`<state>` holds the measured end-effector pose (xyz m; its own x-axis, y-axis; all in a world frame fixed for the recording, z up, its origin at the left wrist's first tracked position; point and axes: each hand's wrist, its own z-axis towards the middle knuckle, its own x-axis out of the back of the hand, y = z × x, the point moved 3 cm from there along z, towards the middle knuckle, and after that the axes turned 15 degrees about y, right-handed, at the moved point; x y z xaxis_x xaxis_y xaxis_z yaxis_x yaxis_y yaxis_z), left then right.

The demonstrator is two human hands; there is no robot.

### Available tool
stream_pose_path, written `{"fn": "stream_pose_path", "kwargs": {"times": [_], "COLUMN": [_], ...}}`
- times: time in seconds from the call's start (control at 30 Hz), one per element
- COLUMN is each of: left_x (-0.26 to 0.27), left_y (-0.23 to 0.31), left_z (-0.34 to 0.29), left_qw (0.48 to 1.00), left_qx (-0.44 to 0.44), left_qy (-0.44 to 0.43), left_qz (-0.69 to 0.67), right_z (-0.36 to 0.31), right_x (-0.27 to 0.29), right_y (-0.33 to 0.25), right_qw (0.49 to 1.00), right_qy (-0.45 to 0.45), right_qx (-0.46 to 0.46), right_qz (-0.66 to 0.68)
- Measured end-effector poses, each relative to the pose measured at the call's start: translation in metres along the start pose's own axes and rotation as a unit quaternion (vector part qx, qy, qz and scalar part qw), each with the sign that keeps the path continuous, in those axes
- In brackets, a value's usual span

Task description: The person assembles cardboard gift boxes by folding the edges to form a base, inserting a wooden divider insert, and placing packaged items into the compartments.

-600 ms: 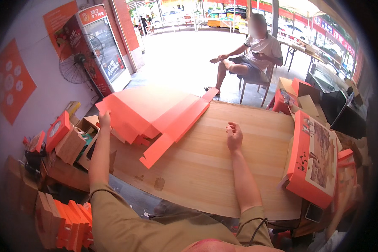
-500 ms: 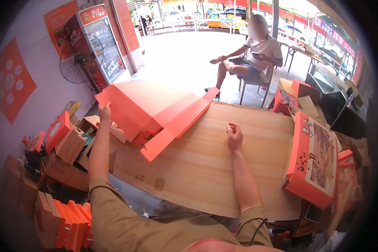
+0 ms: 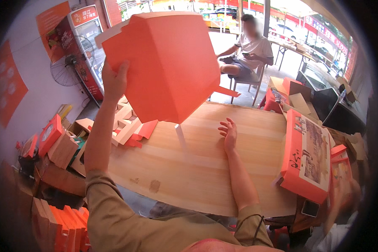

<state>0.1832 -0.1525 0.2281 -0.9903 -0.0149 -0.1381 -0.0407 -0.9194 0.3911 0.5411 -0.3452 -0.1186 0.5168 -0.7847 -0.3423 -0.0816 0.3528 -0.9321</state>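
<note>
An orange cardboard box (image 3: 168, 71) with creased panels and a loose flap is raised over the far left part of the wooden table (image 3: 206, 172). My left hand (image 3: 115, 82) grips its left edge, thumb against the orange face. A narrow tab hangs from its lower corner and another strip sticks out at its right. Below and to the left lie folded cardboard dividers (image 3: 128, 126) with orange pieces. Apart from the box, my right hand (image 3: 228, 132) is just over the tabletop, palm partly up, fingers loosely spread and holding nothing.
A printed orange box (image 3: 306, 155) stands at the table's right edge, above a phone (image 3: 310, 208). Cartons (image 3: 63, 147) crowd the left side, with orange boxes (image 3: 69, 227) stacked below. A person (image 3: 254, 50) sits beyond the table. A fan (image 3: 71, 61) stands by a drinks fridge (image 3: 88, 46).
My left hand has lifted the box up and tilted it, so its outer orange side faces me. The dividers beneath have come into view. My right hand has turned slightly and opened more.
</note>
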Motion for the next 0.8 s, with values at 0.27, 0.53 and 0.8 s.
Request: {"fn": "stream_pose_path", "kwargs": {"times": [0.27,0.53,0.8], "left_x": [-0.057,-0.047,-0.006], "left_y": [0.157,0.185,0.074], "left_z": [-0.062,-0.21,-0.307], "left_qw": [0.917,0.795,0.778], "left_qx": [-0.287,-0.437,-0.413], "left_qy": [-0.254,-0.414,-0.472], "left_qz": [0.107,0.074,0.039], "right_z": [-0.001,-0.015,0.009], "right_x": [-0.014,0.028,0.099], "right_y": [-0.089,-0.118,-0.113], "right_qw": [0.958,0.922,0.931], "right_qy": [-0.022,-0.006,0.081], "right_qx": [-0.146,-0.214,-0.151], "right_qz": [0.247,0.323,0.321]}}
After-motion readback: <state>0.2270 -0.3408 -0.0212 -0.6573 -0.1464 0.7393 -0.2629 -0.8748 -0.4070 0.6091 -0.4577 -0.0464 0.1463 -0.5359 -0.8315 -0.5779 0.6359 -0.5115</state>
